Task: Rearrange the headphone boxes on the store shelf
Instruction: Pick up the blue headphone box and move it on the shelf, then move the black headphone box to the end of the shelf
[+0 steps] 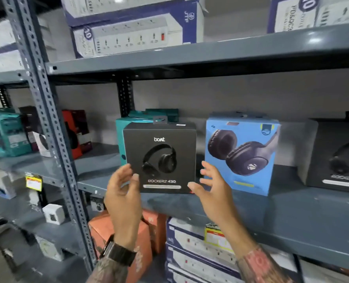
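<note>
A black headphone box (161,152) marked "boat Rockerz 430" stands upright on the grey shelf (292,209), facing me. My left hand (122,193) is at its lower left corner, fingers loosely curled and apart, thumb in front of the box face. My right hand (212,188) hovers at the lower right corner with fingers spread, gripping nothing. Right of it stands a blue headphone box (243,156). Another black headphone box (337,156) is at the far right. Behind the black box sits a teal headphone box (121,135).
A perforated grey upright (47,111) rises left of the boxes. Teal, dark and red boxes (73,131) fill the left bay. Power-strip boxes (128,35) sit on the shelf above and more lie below, beside orange boxes (104,227). Yellow price tags (33,182) hang on shelf edges.
</note>
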`<state>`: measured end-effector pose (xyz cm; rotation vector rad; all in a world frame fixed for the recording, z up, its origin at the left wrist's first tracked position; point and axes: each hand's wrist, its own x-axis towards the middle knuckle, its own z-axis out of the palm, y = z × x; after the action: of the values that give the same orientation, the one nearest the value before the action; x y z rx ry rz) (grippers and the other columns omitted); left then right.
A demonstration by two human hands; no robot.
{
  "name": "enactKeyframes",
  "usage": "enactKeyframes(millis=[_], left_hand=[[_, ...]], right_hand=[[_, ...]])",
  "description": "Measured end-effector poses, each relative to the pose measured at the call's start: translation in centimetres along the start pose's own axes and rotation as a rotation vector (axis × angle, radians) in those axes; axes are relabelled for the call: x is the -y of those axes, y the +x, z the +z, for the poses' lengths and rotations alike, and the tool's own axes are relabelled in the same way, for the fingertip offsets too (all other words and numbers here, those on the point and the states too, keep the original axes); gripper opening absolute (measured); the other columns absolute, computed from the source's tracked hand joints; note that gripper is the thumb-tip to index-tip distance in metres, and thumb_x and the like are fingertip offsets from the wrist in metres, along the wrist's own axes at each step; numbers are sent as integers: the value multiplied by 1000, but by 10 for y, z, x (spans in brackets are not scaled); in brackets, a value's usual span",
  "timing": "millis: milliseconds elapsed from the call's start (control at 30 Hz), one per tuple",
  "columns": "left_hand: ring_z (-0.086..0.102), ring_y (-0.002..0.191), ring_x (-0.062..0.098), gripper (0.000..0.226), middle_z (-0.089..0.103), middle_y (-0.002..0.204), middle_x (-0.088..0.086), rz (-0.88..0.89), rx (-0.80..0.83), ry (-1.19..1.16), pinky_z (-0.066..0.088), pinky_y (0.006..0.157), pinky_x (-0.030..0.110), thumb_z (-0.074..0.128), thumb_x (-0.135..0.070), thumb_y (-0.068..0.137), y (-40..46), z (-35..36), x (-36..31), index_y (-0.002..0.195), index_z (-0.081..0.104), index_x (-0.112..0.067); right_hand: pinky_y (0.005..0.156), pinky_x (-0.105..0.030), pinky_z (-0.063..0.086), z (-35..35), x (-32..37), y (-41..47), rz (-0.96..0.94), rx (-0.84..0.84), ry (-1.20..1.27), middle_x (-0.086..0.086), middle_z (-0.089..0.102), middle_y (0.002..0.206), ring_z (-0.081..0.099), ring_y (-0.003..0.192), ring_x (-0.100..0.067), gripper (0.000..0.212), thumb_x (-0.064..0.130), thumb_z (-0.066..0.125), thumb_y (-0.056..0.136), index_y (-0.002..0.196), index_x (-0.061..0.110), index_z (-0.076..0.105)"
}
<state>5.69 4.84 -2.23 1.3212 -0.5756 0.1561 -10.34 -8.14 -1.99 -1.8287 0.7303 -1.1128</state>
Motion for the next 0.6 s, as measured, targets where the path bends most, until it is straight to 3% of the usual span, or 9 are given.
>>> enactKeyframes(millis=[67,133,200,267,367,467,567,600], left_hand=[[56,143,18,56,58,158,6,-54,69,53,45,121,39,71,-12,103,13,-2,14,156,54,-18],[37,160,14,73,40,174,-3,-130,268,24,31,133,42,68,-12,105,28,-10,32,169,35,-23],[30,165,9,75,33,179,-7,-169,448,-43,23,138,47,63,-11,108,41,-13,50,172,28,-26],[31,164,4,69,38,177,-13,-134,516,-29,23,138,47,58,-14,111,45,-13,63,171,31,-32],[43,158,3,61,51,167,-20,-80,506,11,31,134,45,53,-15,112,42,-10,64,166,39,-40],[56,150,6,55,64,157,-16,-101,417,-45,41,130,47,53,-11,112,34,-9,52,161,50,-36],[62,144,7,50,72,149,-13,-159,331,-154,44,127,46,54,-6,111,23,-16,33,152,63,-33],[64,142,6,50,74,145,-16,-165,312,-182,46,126,41,55,-5,110,17,-20,23,147,66,-37]], right_hand=[[110,-38,48,2,-11,8,58,7,-21,5,53,148,56,132,-16,80,27,79,90,159,27,39],[117,-48,45,9,-15,12,75,6,-17,8,50,158,53,141,-15,91,39,80,84,162,30,35],[116,-46,48,16,-20,15,69,-2,23,11,58,154,59,137,-7,90,43,76,78,160,31,40],[114,-44,50,23,-21,14,48,-7,23,16,67,144,64,130,-2,75,27,73,86,156,32,48],[108,-44,55,28,-14,15,54,-64,21,27,74,126,69,119,4,63,9,69,93,149,34,58],[106,-34,54,30,-3,8,67,-180,-19,41,62,117,63,105,20,56,5,71,94,146,24,62],[96,-23,56,24,6,-11,36,-258,-49,50,64,97,73,112,-2,50,9,75,92,140,22,66],[92,-16,54,18,10,-20,29,-268,-48,55,63,88,72,111,0,49,12,77,91,137,25,67]])
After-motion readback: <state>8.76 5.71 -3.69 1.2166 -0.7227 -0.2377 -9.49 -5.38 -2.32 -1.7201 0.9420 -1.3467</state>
